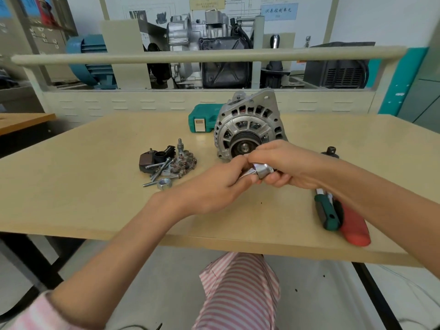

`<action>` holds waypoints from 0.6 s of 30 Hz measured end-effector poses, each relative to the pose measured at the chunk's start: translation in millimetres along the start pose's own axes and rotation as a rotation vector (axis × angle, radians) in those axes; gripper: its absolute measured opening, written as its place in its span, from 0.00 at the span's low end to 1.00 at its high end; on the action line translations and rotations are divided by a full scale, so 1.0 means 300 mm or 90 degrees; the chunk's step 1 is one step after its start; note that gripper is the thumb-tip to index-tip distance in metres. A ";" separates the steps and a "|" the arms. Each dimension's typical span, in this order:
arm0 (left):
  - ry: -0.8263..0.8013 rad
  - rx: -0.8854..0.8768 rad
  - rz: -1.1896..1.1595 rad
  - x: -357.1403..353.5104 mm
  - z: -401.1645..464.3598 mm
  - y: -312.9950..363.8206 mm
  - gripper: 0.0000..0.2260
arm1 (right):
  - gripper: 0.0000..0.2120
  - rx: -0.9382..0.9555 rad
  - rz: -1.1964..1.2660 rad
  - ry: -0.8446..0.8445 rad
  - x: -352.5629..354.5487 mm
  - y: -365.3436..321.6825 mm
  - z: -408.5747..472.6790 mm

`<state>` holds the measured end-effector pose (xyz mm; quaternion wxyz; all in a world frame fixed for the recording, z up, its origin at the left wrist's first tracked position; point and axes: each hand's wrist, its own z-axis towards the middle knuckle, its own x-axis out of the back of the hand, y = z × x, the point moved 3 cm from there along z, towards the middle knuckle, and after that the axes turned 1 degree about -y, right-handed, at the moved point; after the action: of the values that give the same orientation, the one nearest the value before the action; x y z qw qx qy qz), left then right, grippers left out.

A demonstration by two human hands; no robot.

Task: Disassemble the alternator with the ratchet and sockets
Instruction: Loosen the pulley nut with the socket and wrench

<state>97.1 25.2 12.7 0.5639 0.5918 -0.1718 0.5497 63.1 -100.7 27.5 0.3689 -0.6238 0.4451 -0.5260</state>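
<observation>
The silver alternator (247, 125) stands on the wooden table (95, 163), pulley face toward me. Just in front of it both hands meet around a shiny socket (263, 170) joined to a chrome ratchet piece. My left hand (214, 186) pinches the chrome end from the left. My right hand (283, 165) curls around the socket from the right and hides the rest of the tool. Removed parts (166, 165) lie to the left: a rectifier plate, black brush holder, long bolts and a large nut (164, 183).
A green socket case (202, 120) sits behind the alternator. A green-handled screwdriver (327, 210) and a red-handled tool (354, 227) lie at the right near the table's front edge. A small dark adapter (331, 151) rests behind my right forearm. A rail and engine display stand beyond.
</observation>
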 end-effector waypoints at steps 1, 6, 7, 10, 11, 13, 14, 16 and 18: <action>-0.002 -0.017 0.022 -0.001 0.000 0.005 0.12 | 0.09 -0.011 0.007 -0.026 0.007 0.003 -0.004; -0.012 -0.074 0.099 0.022 -0.009 0.002 0.10 | 0.11 -0.044 0.071 -0.137 0.022 0.019 -0.018; -0.011 -0.076 0.103 0.027 -0.009 0.000 0.09 | 0.11 -0.047 0.078 -0.144 0.024 0.020 -0.018; -0.008 -0.083 0.100 0.043 -0.007 -0.003 0.06 | 0.10 -0.047 0.090 -0.150 0.029 0.012 -0.015; -0.012 -0.084 0.100 0.047 -0.007 -0.006 0.04 | 0.09 -0.044 0.088 -0.154 0.028 0.010 -0.016; -0.009 -0.082 0.093 0.053 -0.009 -0.015 0.03 | 0.08 -0.034 0.082 -0.164 0.028 0.003 -0.017; 0.000 -0.079 0.079 0.056 -0.010 -0.018 0.06 | 0.08 -0.029 0.077 -0.167 0.027 -0.001 -0.018; 0.018 -0.075 0.068 0.060 -0.018 -0.019 0.15 | 0.09 -0.019 0.073 -0.167 0.023 -0.006 -0.021; 0.025 -0.086 0.076 0.063 -0.011 -0.018 0.16 | 0.09 -0.008 0.082 -0.156 0.027 -0.009 -0.021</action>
<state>106.4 37.7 25.4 0.5720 0.5304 -0.2325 0.5809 57.8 -107.4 33.6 0.4496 -0.6558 0.4389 -0.4185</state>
